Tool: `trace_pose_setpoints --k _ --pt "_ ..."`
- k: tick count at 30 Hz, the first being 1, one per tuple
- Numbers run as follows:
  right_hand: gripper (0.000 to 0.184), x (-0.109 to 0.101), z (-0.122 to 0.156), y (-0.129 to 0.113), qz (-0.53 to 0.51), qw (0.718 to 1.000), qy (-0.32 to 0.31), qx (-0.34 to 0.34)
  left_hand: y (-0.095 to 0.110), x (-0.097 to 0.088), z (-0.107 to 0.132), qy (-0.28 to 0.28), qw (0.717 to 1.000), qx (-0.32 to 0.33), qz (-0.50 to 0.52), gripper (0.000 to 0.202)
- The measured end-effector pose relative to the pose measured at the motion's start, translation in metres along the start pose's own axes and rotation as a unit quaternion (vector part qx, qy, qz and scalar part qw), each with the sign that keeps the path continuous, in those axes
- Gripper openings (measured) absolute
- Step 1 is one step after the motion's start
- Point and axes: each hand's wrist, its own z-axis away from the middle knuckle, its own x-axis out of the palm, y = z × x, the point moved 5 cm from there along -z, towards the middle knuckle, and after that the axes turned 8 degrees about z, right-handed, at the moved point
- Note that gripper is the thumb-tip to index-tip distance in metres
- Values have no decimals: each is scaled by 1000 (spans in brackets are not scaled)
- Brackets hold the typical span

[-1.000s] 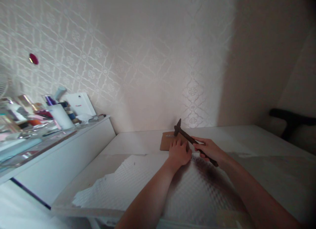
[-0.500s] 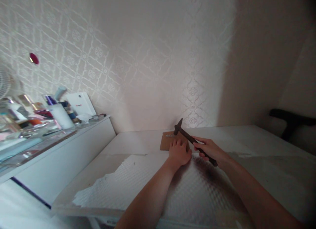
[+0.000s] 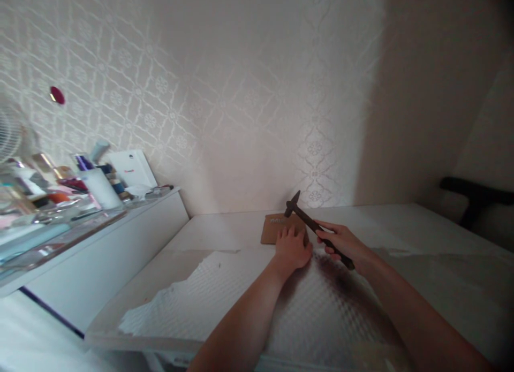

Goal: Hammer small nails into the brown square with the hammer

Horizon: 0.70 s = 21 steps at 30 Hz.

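My right hand (image 3: 344, 242) is wrapped round the handle of a dark hammer (image 3: 307, 220). Its head is raised close to the far right part of a brown board (image 3: 269, 233). A row of small pale, shiny bits (image 3: 277, 220) shows near the board's far edge; they are too small to name. My left hand (image 3: 293, 249) lies on the board's near right part with its fingers stretched over it, covering that corner. A white quilted sheet (image 3: 209, 286) spreads over the table on the near side of the board.
The white table (image 3: 225, 230) reaches back to a patterned wall (image 3: 249, 120). At the left, a white cabinet (image 3: 132, 238) bears bottles, a white box (image 3: 132, 168) and a fan (image 3: 8, 134). A black armrest-like part (image 3: 474, 192) stands at the right edge.
The hammer and my right hand appear very slightly shifted to the right, along with the whole view. My left hand stays on the board.
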Motion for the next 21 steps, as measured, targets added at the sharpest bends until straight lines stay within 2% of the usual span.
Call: trace_pose_setpoints --k 21 --pt "50 3 2 -2 9 1000 -12 7 0 0 -1 14 1000 3 12 52"
